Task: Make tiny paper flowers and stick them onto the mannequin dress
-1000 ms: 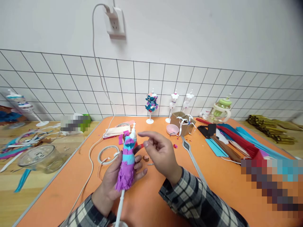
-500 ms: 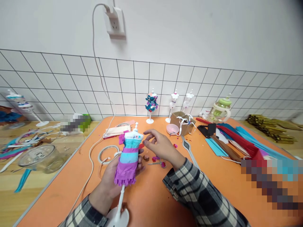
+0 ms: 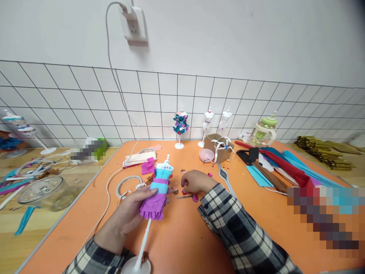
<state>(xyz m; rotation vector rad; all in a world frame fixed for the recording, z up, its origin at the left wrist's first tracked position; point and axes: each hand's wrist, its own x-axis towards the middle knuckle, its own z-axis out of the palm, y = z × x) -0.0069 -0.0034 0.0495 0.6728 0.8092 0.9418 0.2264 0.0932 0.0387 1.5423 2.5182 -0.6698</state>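
Observation:
My left hand (image 3: 129, 211) is wrapped round a small dress form (image 3: 161, 188) on a white stand, tilted to the right. It wears turquoise and purple crepe paper bands with a fringed purple skirt. The stand's round base (image 3: 136, 266) is at the bottom edge. My right hand (image 3: 198, 180) is lowered over the table with its fingers curled down among small paper scraps (image 3: 176, 191). Whatever is between its fingertips is hidden. Just below lie scissors (image 3: 184, 197), partly covered, and a pink-red paper flower (image 3: 195, 198).
A tape roll (image 3: 128, 185) and a magenta paper piece (image 3: 148, 166) lie left of the dress form. Behind are a decorated dress form (image 3: 181, 123), a cardboard box (image 3: 212, 142) and a pink bowl (image 3: 206, 155). Coloured crepe paper (image 3: 299, 165) and a green-lidded bottle (image 3: 264, 131) are at right.
My right hand has moved down from beside the dress form's top to the scraps, its fingers curling. The dress form leans more to the right, and my left thumb now lies across its front.

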